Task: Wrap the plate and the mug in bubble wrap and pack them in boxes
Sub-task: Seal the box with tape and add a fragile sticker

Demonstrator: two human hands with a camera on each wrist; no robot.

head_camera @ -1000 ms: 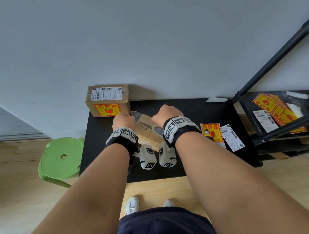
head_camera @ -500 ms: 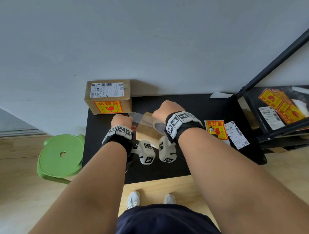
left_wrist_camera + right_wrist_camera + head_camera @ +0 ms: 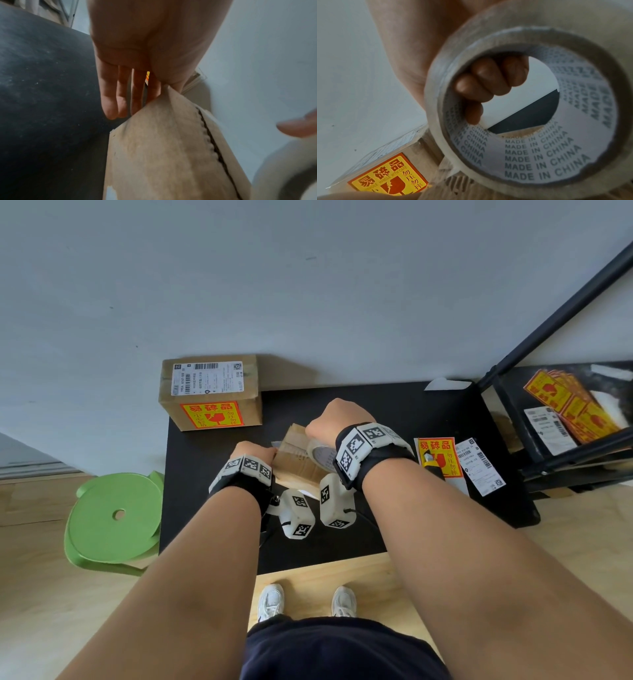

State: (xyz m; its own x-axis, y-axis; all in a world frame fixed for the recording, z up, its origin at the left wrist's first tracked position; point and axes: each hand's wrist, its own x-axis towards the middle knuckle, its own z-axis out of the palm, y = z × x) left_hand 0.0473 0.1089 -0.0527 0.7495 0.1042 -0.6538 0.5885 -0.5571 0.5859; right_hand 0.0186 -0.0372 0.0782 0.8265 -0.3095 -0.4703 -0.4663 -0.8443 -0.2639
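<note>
A small brown cardboard box lies on the black table between my hands, its flaps shut along a jagged seam. My left hand is at its left end, with straight fingers down the side and the thumb over the top corner. My right hand grips a roll of clear tape on the box top, fingers curled through the core. A thin strip of tape shows beside the left hand. No plate, mug or bubble wrap is in view.
A sealed box with a shipping label and a yellow fragile sticker stands at the table's back left by the wall. Loose stickers lie at the right. A black shelf holds more stickers. A green stool stands left.
Both hands have stayed on the small box and shifted slightly with it. The loose tape strip seen raised beside the left hand has come down close to the box top.
</note>
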